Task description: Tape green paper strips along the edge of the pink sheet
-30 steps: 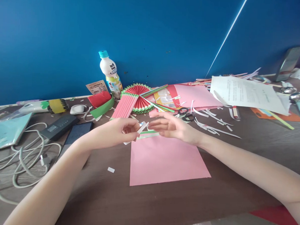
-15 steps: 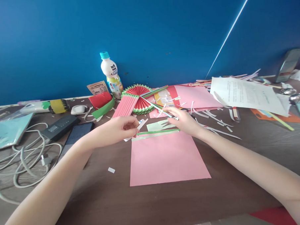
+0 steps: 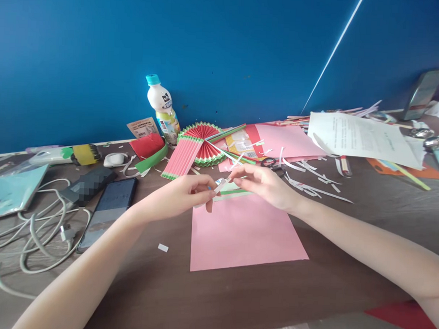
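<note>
My left hand (image 3: 191, 192) is closed on a small white strip (image 3: 220, 186), held above the top left corner of a pink sheet of paper (image 3: 245, 233). At the strip's upper end, my right hand (image 3: 267, 186) pinches with thumb and forefinger; the fingertips seem to touch it. A green strip (image 3: 241, 192) and a paler band run along the sheet's far edge, partly covered by my hands. Behind them stand a red and green pleated paper fan (image 3: 208, 135) and a flat pink pleated piece (image 3: 182, 155).
Scissors (image 3: 277, 167) lie among white paper scraps (image 3: 306, 185) beyond my right hand. A bottle (image 3: 163, 108) stands against the blue wall. At left are a phone (image 3: 110, 206), a dark box (image 3: 87, 185) and white cables (image 3: 34, 234). A white scrap (image 3: 163, 248) lies nearer me.
My right hand has come left and down from the fan's strips to the white strip. My left hand has moved right with that strip, and the scissors now show more.
</note>
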A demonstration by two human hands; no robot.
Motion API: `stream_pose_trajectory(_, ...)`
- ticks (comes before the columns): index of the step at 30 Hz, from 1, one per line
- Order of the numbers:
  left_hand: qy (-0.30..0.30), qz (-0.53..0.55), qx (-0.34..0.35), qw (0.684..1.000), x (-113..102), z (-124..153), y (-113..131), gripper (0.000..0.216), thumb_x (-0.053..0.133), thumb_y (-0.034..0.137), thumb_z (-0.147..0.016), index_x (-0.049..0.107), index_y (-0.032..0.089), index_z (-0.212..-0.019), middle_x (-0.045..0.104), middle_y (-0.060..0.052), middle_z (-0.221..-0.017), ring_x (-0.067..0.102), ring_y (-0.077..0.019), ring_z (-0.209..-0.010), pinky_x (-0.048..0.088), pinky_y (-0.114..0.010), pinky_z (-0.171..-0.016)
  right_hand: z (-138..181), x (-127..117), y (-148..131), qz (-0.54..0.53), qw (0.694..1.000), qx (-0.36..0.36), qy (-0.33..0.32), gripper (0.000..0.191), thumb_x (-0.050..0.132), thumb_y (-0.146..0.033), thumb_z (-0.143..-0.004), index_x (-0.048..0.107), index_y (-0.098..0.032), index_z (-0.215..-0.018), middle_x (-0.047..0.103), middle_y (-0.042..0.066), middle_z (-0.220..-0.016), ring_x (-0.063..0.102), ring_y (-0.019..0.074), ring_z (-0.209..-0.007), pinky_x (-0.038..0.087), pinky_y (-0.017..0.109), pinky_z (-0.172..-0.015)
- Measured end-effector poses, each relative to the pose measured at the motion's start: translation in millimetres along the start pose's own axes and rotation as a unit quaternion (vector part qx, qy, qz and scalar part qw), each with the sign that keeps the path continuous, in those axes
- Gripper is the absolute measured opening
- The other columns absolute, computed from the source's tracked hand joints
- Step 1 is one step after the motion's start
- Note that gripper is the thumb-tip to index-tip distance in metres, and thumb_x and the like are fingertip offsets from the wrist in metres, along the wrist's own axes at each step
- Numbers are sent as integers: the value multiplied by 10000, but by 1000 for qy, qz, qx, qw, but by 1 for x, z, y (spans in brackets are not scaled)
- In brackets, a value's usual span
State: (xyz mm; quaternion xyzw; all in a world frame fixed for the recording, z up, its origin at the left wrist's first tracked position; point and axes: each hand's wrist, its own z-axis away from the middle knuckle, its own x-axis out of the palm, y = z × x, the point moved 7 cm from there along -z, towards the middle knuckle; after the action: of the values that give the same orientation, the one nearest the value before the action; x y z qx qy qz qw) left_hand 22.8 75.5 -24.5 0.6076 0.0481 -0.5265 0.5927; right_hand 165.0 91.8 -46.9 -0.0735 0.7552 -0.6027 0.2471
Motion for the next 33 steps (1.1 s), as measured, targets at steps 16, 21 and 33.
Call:
stream_pose_trajectory(16, 30, 52, -10, 998, 0, -4, -6, 299, 480, 387, -811, 510, 199, -1041, 610, 21, -658, 524, -135, -623, 366, -248, -576, 7, -17, -17, 0, 996, -44, 75, 163, 575, -340, -801, 587, -180, -831, 642, 33, -869, 592, 151, -801, 460, 292, -733)
stream_pose_trajectory(21, 26, 96, 18, 995, 4, -5, -3, 288, 488, 328, -826, 486, 213, -1089, 554, 48, -638, 443, -91, -518, 347, -220, -504, 9, -19, -23, 19, 994, -61, 84, 152, 577, -338, -807, 598, -188, -825, 641, 24, -866, 583, 140, -785, 452, 278, -706)
stream_pose_trajectory(33, 42, 180, -2, 983, 5, -5, -1, 203, 525, 372, -830, 495, 178, -778, 490, 64, -523, 477, -74, -458, 342, -197, -455, 10, -26, -27, 11, 990, -80, 114, 154, 590, -349, -802, 608, -197, -788, 646, 13, -813, 586, 135, -751, 449, 265, -659)
